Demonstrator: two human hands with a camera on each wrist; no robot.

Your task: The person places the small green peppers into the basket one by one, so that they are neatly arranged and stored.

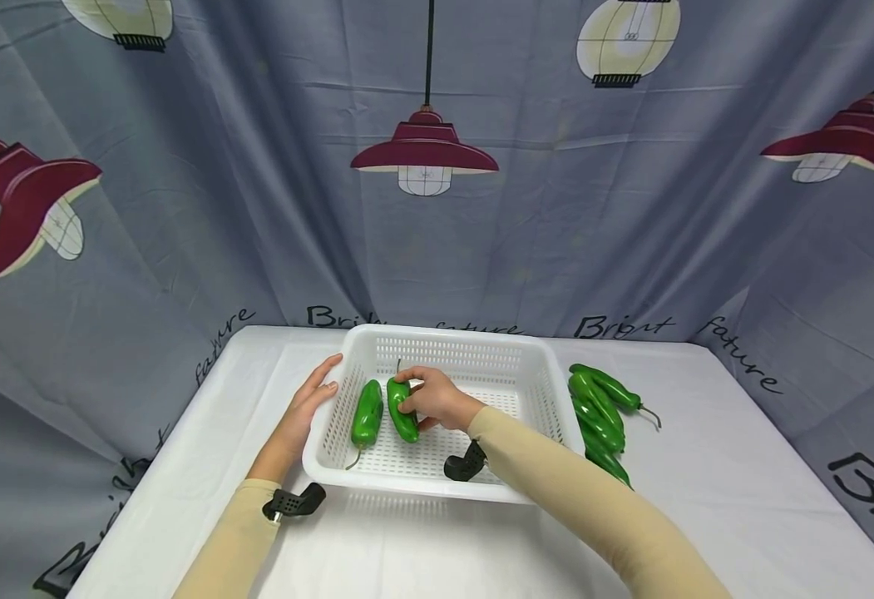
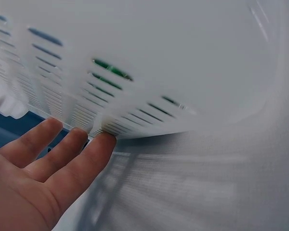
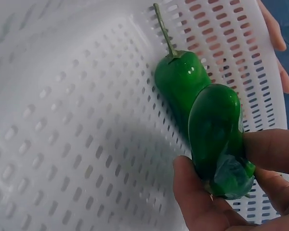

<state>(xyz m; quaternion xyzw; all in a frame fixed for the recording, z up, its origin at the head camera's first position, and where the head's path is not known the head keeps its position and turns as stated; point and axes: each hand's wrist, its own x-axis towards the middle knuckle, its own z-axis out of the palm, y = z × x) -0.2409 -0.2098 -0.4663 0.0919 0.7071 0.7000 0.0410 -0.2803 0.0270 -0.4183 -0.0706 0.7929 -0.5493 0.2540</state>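
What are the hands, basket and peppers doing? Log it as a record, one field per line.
Left hand: at the left side of the white basket
Right hand: holds a green pepper inside the basket
Lying in basket: second pepper, left of the held one, stem toward the person
Beside basket: group of green peppers, on the right
Surface: white table

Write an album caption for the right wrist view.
A right hand grips a glossy green pepper inside a white slotted basket, where a second pepper lies.
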